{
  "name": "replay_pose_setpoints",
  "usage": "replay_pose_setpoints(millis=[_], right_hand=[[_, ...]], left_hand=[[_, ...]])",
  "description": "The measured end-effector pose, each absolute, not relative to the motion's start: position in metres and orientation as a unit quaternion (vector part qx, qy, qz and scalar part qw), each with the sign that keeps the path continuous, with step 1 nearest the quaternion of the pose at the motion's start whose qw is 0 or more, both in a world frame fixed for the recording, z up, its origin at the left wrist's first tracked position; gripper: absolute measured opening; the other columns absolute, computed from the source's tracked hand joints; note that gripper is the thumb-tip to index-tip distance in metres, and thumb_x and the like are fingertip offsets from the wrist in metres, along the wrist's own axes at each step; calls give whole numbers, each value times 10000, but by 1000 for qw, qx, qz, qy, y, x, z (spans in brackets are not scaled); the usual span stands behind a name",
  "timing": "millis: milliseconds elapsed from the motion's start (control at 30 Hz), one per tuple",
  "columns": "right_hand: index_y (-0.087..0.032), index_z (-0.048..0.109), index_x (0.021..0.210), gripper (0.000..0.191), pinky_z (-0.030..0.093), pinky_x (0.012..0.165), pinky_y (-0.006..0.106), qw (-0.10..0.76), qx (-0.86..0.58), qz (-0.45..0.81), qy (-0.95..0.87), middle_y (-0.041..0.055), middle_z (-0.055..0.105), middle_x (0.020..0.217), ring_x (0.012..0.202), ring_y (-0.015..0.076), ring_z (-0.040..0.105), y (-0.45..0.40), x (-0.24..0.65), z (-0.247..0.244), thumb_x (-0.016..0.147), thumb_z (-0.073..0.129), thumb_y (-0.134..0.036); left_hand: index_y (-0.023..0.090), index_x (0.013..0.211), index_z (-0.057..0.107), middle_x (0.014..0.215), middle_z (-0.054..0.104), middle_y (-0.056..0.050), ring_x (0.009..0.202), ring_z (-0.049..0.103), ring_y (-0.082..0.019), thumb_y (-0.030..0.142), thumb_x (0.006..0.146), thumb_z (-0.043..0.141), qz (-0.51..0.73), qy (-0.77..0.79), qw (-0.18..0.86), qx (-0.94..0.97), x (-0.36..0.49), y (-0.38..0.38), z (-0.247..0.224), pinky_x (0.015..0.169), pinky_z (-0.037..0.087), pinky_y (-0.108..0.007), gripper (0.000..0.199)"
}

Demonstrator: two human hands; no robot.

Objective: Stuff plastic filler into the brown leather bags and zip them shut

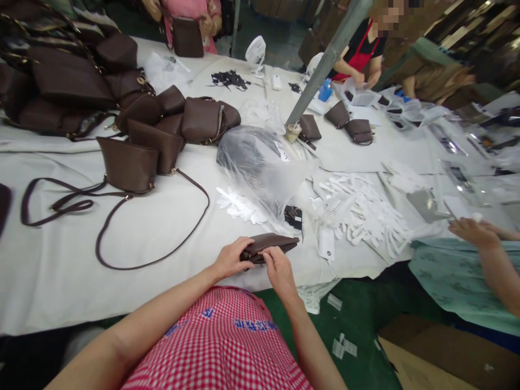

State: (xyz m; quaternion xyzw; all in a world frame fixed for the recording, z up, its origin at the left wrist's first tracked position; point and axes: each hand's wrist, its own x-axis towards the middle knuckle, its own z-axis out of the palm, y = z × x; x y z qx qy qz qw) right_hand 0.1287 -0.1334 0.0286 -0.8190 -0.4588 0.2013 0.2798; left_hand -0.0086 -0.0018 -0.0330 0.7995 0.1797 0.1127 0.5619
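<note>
The white-covered counter (60,276) bears brown bags (128,165); at its near edge the left hand (232,259) grips a small brown pouch (276,240), whose side the right hand (279,270) pinches.

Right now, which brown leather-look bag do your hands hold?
The slim brown bag at the white-covered table's near edge; left hand and right hand touch no other.
</note>
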Motion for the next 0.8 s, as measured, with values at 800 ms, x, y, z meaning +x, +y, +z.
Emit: replay_pose_setpoints(millis=[800], right_hand=[[-195,618,823,144,388,623,241,91,-780,268,-559,20,690,756,689,170,633,-101,83,48,898,495,-187]], left_hand=[[199,1186,628,1232,646,-91,1158,575,-252,105,670,576,143,251,597,748,-27,-14,-61,1053,405,-437,527]])
